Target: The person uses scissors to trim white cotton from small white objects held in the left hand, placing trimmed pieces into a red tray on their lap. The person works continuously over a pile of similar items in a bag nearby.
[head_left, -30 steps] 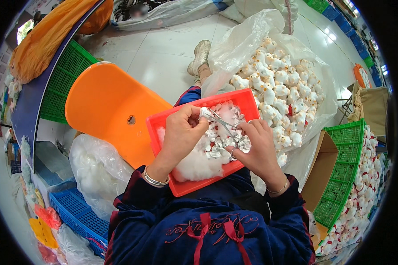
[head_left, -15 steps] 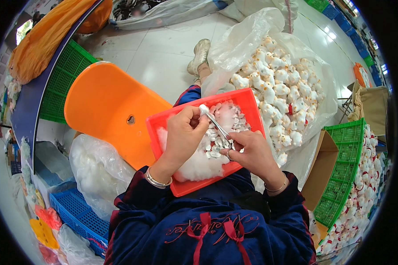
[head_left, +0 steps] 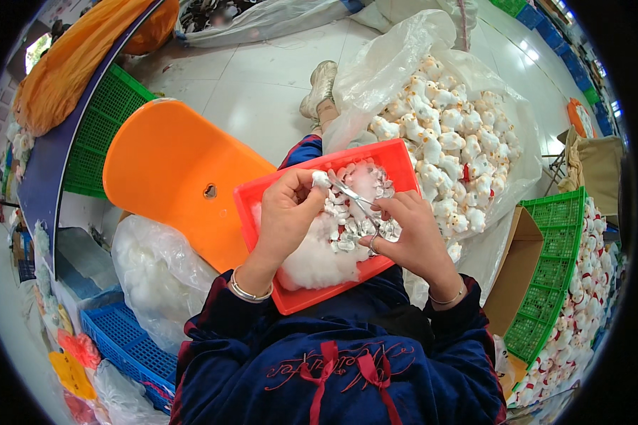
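My left hand (head_left: pixel 288 212) pinches a small white soft piece (head_left: pixel 321 179) between thumb and fingers. In my right hand (head_left: pixel 410 234) are slim metal forceps (head_left: pixel 353 195) with scissor-like finger loops, their jaws parted and their tips just right of the white piece. Both hands are over a red plastic tray (head_left: pixel 266 185) on my lap. White fluffy stuffing (head_left: pixel 317 262) fills its near part. Small white pieces and shiny clear pieces (head_left: pixel 349 237) lie in the middle and right of the tray, partly hidden by my hands.
A clear plastic bag (head_left: pixel 365 78) of small white stuffed toys (head_left: pixel 439 134) lies ahead to the right. An orange chair (head_left: pixel 184 156) stands left of the tray, a bag of fluff (head_left: pixel 152 276) below it. Blue (head_left: pixel 124 333) and green crates (head_left: pixel 553 248) stand at the sides.
The forceps' jaws have spread and their tips have drawn back from the white piece. My left hand has shifted slightly left, still pinching it; my right hand has moved slightly right.
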Motion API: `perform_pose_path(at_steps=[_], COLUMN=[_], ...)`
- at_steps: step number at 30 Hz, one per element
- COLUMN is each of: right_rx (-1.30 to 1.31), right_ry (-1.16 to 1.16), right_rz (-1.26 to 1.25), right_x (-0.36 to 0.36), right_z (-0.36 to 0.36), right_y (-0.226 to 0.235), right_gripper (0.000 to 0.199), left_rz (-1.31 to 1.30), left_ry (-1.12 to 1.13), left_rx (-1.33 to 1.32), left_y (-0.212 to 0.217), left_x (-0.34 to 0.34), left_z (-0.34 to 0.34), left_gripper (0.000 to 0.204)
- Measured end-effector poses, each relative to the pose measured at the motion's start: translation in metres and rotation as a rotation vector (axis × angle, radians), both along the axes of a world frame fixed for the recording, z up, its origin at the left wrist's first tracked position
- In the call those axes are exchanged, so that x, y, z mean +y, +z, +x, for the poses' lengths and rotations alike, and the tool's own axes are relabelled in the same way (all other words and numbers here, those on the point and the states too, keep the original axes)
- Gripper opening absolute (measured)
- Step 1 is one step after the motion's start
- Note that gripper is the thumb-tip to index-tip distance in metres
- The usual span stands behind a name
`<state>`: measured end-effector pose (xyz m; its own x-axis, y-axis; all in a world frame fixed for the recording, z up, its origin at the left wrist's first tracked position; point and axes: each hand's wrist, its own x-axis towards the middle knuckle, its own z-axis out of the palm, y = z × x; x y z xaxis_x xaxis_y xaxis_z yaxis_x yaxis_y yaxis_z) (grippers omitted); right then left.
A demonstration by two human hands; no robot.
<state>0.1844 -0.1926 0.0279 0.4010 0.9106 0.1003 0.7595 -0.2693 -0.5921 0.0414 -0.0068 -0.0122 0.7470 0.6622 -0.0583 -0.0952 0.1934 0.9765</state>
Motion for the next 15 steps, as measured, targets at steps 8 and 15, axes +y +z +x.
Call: perform_pose_path(at_steps=[8,15], right_rx=[0.011,0.262], right_ry=[0.017,0.019], right_rz=[-0.035,-0.129], right_x=[0.0,0.008], right_z=[-0.006,-0.014], right_y=[-0.009,-0.007], right_gripper=[0.037,0.037], left_rz=[0.025,0.155], left_ry=[0.016,0.073], left_rx=[-0.01,-0.018], left_y=[0.001,-0.01], left_x=[0.001,-0.014], left_z=[-0.002,-0.001], left_gripper=[0.009,0.006])
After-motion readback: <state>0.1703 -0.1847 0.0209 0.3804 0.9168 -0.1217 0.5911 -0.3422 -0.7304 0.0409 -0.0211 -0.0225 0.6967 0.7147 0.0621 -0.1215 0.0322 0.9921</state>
